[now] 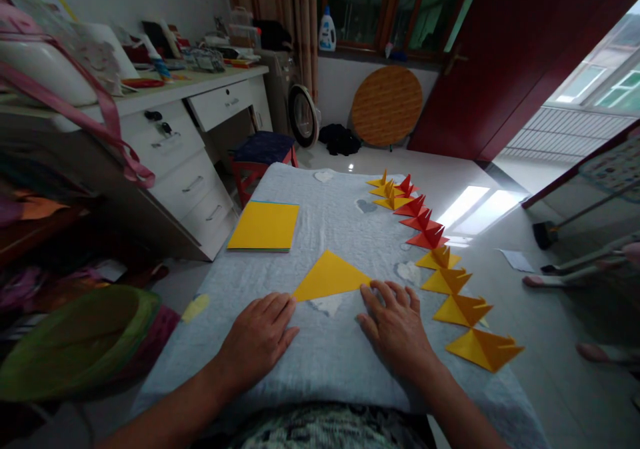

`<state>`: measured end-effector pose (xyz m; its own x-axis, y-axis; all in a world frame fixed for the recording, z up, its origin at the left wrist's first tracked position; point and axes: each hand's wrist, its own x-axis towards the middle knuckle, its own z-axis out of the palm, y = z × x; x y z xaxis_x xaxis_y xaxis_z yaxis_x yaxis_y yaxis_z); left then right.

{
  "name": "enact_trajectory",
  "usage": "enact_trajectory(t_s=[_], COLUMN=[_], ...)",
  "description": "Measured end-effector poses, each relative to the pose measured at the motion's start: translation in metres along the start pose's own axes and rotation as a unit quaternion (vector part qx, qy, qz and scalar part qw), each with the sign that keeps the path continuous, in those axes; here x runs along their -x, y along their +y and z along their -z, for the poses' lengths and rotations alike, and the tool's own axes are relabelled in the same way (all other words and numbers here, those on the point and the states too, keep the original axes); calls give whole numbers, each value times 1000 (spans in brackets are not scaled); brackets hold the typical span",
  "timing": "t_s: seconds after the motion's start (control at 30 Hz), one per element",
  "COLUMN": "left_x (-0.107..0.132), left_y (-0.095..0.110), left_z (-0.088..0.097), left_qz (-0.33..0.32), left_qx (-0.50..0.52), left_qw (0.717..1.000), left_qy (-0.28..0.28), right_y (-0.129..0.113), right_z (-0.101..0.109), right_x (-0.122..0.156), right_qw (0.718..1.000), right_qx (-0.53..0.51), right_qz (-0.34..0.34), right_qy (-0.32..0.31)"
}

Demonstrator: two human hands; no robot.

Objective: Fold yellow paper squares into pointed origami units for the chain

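A yellow sheet of paper folded into a triangle (331, 277) lies on the cloth-covered table, its point facing away from me. The fingertips of my left hand (260, 332) rest on its left corner, with the fingers side by side and the thumb apart. At the right corner, my right hand (397, 322) touches the paper with its fingers spread. Neither hand is closed round anything. Beyond my left hand sits a square stack of coloured paper (265, 225), yellow on top. Along the table's right side run folded yellow paper pieces (460, 309) and red ones (425, 225).
A pale blue cloth (320, 355) covers the table. To the left stand a green-rimmed basket (145, 309), a white desk with drawers (185, 185) and a stool (263, 147). Another person's legs (575, 279) show at the right edge, near a broom (545, 234).
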<state>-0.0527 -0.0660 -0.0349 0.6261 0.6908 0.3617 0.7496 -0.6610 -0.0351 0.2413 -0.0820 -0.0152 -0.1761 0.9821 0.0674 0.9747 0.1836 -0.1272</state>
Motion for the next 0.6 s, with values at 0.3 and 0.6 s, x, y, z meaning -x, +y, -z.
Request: enact_trajectory(t_s=[0.3, 0.6], left_x=[7, -18], left_y=[1, -10], left_z=[-1, 3], left_qz=[-10, 81], left_qx=[-39, 63], left_qw=[998, 995], left_qy=[45, 12], right_y=[13, 0], right_z=[2, 14], right_x=[4, -31], right_qw=[999, 998], right_qx=[27, -56], right_qz=[-29, -41], right_qy=[35, 5])
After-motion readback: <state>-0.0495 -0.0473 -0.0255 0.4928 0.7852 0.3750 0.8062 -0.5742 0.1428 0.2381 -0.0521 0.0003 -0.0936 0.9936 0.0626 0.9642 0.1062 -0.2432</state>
